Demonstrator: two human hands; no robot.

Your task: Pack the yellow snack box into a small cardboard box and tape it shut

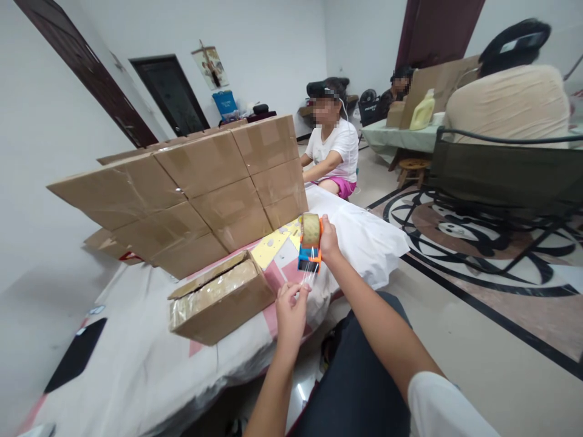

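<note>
Landmark: the cardboard box (pixel 222 306) lies on the cloth-covered desk (pixel 136 370). Its far top flap is slightly lifted and its top is glossy with tape.
Right hand: the right hand (pixel 328 240) is up and to the right of the box. Its grip is closed round the handle of the orange-and-blue tape dispenser (pixel 310 254), with the tan tape roll (pixel 311 229) on top.
Left hand: the left hand (pixel 290 311) is just off the box's right end, below the dispenser. Its grip is pressed together, thumb and fingertips pinching the free end of the tape strip (pixel 309 277).
Tape strip: it is clear and narrow, and runs from the dispenser's mouth straight down to the left fingertips. It hangs in the air to the right of the box and appears to touch neither the box nor the desk.
Doing it well: I would judge the strip best drawn flat and tight, with the pinch on its very end and the sticky face turned away from the fingers. The dispenser should stay square to the pull so the tape neither twists nor folds onto itself.
Behind the box: a stack of sealed cartons (pixel 204 182) stands like a wall.
Right of the box: a yellow sheet (pixel 272 244) lies between the box and the dispenser. A white bundle (pixel 368 237) lies beyond that.
Far behind the box: a seated person (pixel 336 152) is past the stack, with their hands well apart from these two.
</note>
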